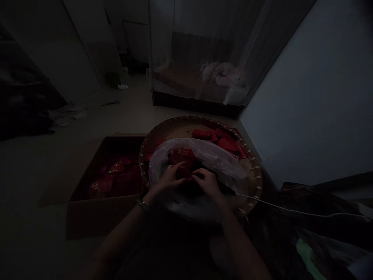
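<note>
In the dim light my left hand point(170, 177) is closed around the left side of a small red packet point(184, 172). My right hand point(205, 179) pinches with thumb and fingertips at the packet's right edge. Another red packet with gold and green print point(183, 154) lies just beyond my fingers. Both hands are over a clear plastic bag point(224, 155) spread open in a round woven bamboo tray point(257, 173). A dark object point(227, 189) with a white cord point(279, 206) sits by my right wrist; its kind is too dark to tell.
More red packets point(229, 144) lie at the tray's far right. An open cardboard box point(87, 219) with red packets point(116, 167) stands at left. Behind is a bed under a net point(189, 77); a wall point(314, 97) rises at right, with dark bags point(305, 198) below.
</note>
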Action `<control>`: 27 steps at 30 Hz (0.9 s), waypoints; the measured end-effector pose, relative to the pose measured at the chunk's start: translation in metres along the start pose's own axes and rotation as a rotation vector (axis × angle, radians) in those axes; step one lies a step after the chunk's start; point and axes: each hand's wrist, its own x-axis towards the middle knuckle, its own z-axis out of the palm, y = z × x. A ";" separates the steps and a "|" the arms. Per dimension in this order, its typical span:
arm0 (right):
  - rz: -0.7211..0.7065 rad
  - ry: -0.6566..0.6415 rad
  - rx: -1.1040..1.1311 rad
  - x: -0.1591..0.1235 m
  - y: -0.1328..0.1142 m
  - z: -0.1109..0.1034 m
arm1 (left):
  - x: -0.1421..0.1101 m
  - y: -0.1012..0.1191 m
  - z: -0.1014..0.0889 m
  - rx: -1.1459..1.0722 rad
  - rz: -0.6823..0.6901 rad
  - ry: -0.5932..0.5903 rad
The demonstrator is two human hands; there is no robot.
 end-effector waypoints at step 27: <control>0.117 0.177 0.106 0.009 0.008 -0.008 | -0.012 0.015 0.009 -0.520 -0.409 -0.456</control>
